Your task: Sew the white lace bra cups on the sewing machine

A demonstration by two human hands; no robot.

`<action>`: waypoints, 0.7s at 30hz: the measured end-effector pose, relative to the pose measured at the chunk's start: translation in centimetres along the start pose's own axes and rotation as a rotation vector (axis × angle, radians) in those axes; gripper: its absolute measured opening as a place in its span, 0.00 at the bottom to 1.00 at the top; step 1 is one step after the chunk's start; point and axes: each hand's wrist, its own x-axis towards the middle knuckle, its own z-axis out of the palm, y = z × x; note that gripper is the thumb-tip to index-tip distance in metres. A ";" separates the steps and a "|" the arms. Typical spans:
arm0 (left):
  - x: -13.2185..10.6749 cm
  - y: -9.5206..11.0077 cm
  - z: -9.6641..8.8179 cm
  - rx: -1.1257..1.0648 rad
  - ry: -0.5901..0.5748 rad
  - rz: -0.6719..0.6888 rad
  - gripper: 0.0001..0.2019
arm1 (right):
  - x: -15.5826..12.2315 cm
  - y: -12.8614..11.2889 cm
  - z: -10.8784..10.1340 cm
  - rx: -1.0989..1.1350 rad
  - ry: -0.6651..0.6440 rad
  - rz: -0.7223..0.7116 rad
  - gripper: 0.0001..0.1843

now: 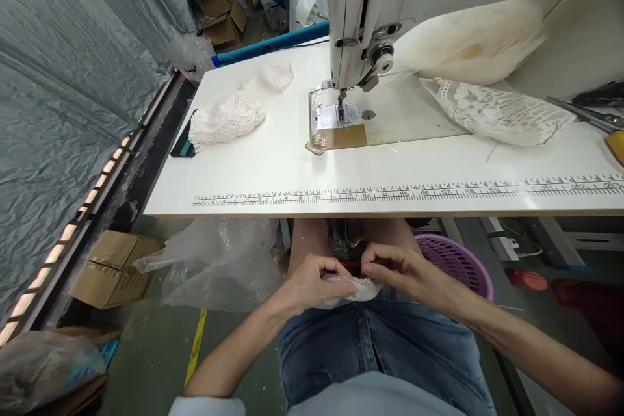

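Observation:
My left hand (312,283) and my right hand (404,270) meet over my lap, below the table's front edge. Both pinch a small piece of white lace (353,287) that lies between them on my denim shorts (380,344). The fingers of both hands are curled closed on the lace. Above them stands the white sewing table (273,169) with a printed ruler (404,194) along its front edge. The sewing machine (370,13) rises at the back, its needle plate (329,118) bare.
A pile of white lace (227,120) lies on the table's left, a smaller piece (268,80) behind it. Lace fabric (497,110) rests under the machine arm at right. A purple basket (455,260) sits under the table. Clear plastic bags (219,263) and cardboard boxes (114,266) crowd the floor at left.

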 end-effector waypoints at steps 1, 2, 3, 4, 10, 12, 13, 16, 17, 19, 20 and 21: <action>0.1 -0.1 0.1 -0.013 -0.003 -0.017 0.12 | 0.0 0.0 0.0 0.013 0.006 -0.011 0.18; 0.2 -0.1 0.1 -0.024 -0.007 -0.030 0.12 | 0.0 -0.1 0.1 0.024 0.007 -0.023 0.18; 0.3 -0.2 0.2 -0.031 -0.010 -0.037 0.12 | 0.0 -0.1 0.2 0.034 0.004 -0.036 0.18; 0.3 -0.2 0.3 -0.034 -0.011 -0.040 0.13 | 0.1 -0.2 0.3 0.044 -0.002 -0.051 0.18; 0.2 0.4 0.5 0.020 -0.019 -0.027 0.13 | 0.2 0.2 0.7 0.235 -0.050 -0.076 0.19; 0.0 0.8 0.5 0.062 -0.036 -0.020 0.11 | 0.2 0.7 0.8 0.340 -0.085 -0.039 0.19; 0.0 0.9 0.5 0.082 -0.051 -0.016 0.10 | 0.1 0.8 0.8 0.373 -0.100 -0.022 0.19; 0.0 1.3 0.6 0.100 -0.106 -0.011 0.09 | -0.2 1.2 0.7 0.382 -0.131 -0.007 0.19; 0.1 1.4 0.6 0.097 -0.122 -0.013 0.09 | -0.3 1.3 0.5 0.363 -0.139 -0.012 0.18; 0.1 1.5 0.7 0.096 -0.151 -0.017 0.10 | -0.6 1.5 0.0 0.295 -0.145 -0.025 0.18; 0.1 1.5 0.7 0.103 -0.174 -0.013 0.10 | -0.8 1.7 -0.4 0.249 -0.130 -0.029 0.19; 0.1 1.5 0.7 0.110 -0.199 -0.007 0.10 | -0.9 1.9 -0.8 0.197 -0.096 -0.034 0.19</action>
